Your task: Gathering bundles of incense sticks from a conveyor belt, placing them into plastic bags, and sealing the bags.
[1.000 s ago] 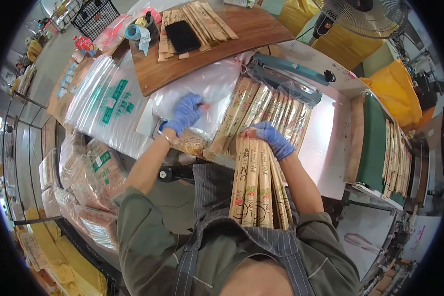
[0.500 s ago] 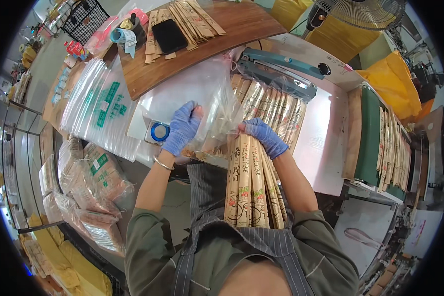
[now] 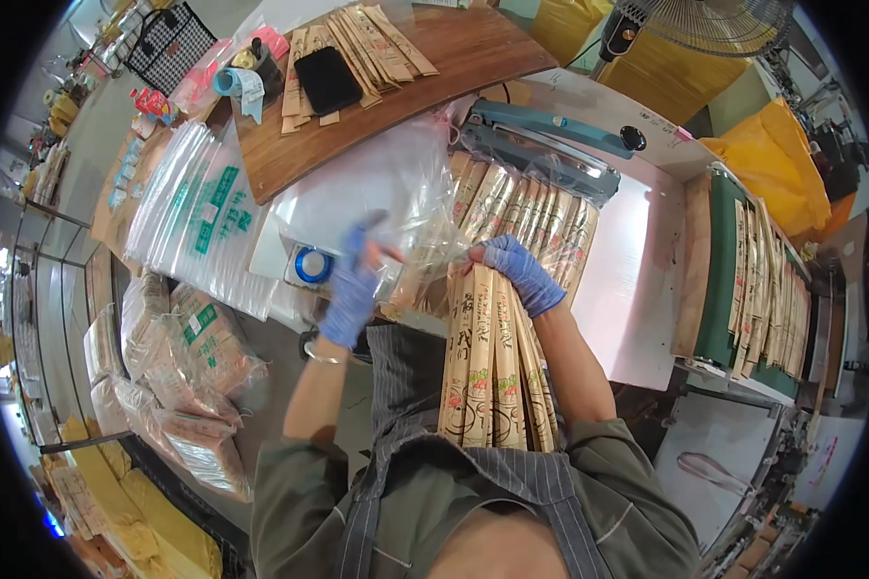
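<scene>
The right hand [image 3: 519,275] is the nearer one: its fingers close on the far end of the bundle of paper-wrapped sticks [image 3: 492,362], whose long axis runs near to far. The left hand [image 3: 352,289], left of it, is blurred; I cannot tell its fingers' state.

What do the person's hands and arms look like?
The left hand and right hand wear blue-violet gloves, with some fingertips bare. A silvery bracelet sits below the left glove. Grey-green sleeves leave the forearms uncovered.
</scene>
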Demonstrator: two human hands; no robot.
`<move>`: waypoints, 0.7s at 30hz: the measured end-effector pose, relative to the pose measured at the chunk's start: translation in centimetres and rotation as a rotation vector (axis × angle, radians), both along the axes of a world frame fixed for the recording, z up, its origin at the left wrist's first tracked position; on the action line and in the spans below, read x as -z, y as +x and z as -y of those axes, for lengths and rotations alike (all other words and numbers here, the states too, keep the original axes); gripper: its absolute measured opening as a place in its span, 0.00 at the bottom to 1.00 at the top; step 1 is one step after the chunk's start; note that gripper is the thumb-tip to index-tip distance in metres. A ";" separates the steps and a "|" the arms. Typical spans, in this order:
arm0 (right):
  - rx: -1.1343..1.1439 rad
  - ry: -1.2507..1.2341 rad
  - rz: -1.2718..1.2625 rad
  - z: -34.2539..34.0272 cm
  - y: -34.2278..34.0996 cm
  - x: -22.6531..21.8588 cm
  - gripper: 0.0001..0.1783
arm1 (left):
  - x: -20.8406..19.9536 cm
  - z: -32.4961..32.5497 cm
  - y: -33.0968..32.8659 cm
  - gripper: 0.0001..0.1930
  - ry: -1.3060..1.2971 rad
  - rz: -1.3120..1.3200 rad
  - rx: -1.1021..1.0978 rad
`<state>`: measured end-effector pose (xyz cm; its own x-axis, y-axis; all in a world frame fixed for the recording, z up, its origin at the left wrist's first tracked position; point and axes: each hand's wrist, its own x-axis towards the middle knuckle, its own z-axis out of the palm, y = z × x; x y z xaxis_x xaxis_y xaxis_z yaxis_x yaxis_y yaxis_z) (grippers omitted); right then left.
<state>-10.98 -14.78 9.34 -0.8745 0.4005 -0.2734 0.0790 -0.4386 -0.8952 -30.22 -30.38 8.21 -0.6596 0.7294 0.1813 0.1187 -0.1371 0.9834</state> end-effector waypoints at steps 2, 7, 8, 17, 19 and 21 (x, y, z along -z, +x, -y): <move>-0.013 0.050 0.002 0.8 -0.1 -0.5 0.17 | 2.8 0.0 2.2 0.15 -0.102 -0.710 0.100; 0.176 -0.099 -0.039 0.1 5.8 -2.0 0.14 | 0.6 0.3 2.0 0.36 -0.400 -0.869 -0.015; 0.177 -0.093 -0.031 0.0 5.9 -1.5 0.14 | -0.1 0.2 3.6 0.36 -0.394 -0.861 -0.015; 0.243 0.151 -0.245 3.9 0.0 5.4 0.18 | 0.3 4.3 10.0 0.30 -0.177 -1.110 0.260; 0.278 0.163 -0.150 4.4 4.3 1.1 0.22 | 0.8 3.3 12.1 0.28 -0.164 -1.157 0.206; 0.428 0.082 0.170 6.2 11.4 -1.8 0.22 | 0.1 0.6 15.7 0.28 0.021 -1.206 0.256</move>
